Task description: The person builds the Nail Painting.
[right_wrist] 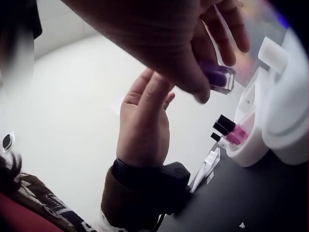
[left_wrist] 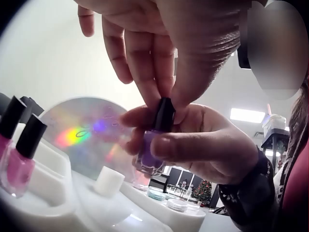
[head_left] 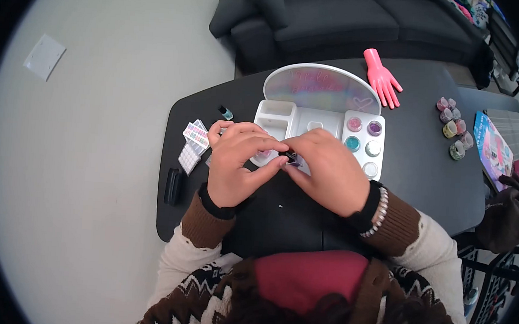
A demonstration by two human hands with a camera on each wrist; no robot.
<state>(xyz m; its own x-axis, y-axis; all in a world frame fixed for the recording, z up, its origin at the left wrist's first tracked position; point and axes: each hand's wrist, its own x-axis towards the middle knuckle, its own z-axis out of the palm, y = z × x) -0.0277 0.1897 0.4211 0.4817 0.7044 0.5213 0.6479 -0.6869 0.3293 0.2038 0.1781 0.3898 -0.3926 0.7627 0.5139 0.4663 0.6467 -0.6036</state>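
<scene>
Both hands meet over the front of a white nail-art station (head_left: pixel 302 115). With thumb and fingertips, my left hand (head_left: pixel 235 160) pinches the black cap (left_wrist: pixel 165 115) of a nail polish bottle. Its purple glass bottle (left_wrist: pixel 146 155) is held between the thumb and fingers of my right hand (head_left: pixel 332 174), just below the cap. In the left wrist view the bottle stands nearly upright, cap on top. Two pink nail polish bottles (right_wrist: pixel 236 136) with black caps sit in the station's left compartment. Several glitter pots (head_left: pixel 353 143) fill its right side, and a shiny rounded panel (head_left: pixel 319 87) rises behind.
A pink mannequin hand (head_left: pixel 384 80) lies behind the station. To the left are a teal polish bottle (head_left: pixel 226 114), nail sheets (head_left: pixel 196 135) and a black case (head_left: pixel 173 186). Several small jars (head_left: pixel 450 129) and a colourful printed box (head_left: pixel 494 145) are at the right.
</scene>
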